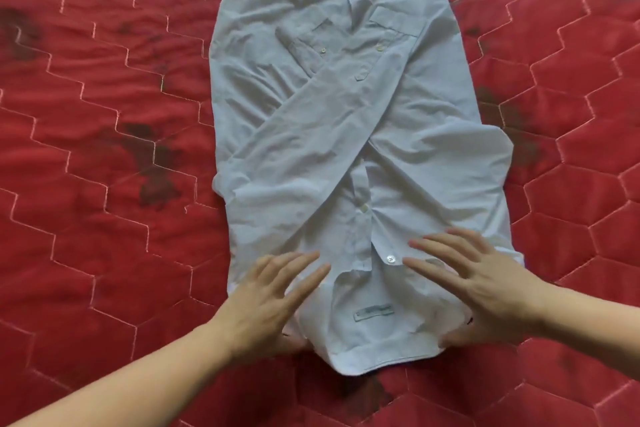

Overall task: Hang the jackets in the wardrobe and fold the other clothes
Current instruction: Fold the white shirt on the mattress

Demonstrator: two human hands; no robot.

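The shirt point(349, 135) is made of thin, pale blue woven cloth, matt and heavily creased; small glossy buttons point(391, 258), seemingly plastic, and a woven label point(373, 312) are sewn to it. The bed point(104, 114) is covered in red quilted cloth with a faint sheen, stitched in hexagons and darkly stained in places.

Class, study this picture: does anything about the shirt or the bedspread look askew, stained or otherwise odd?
Yes. The red quilt shows dark blotches left of the pale shirt. The shirt lies wrinkled, its folded sleeves crossing unevenly.
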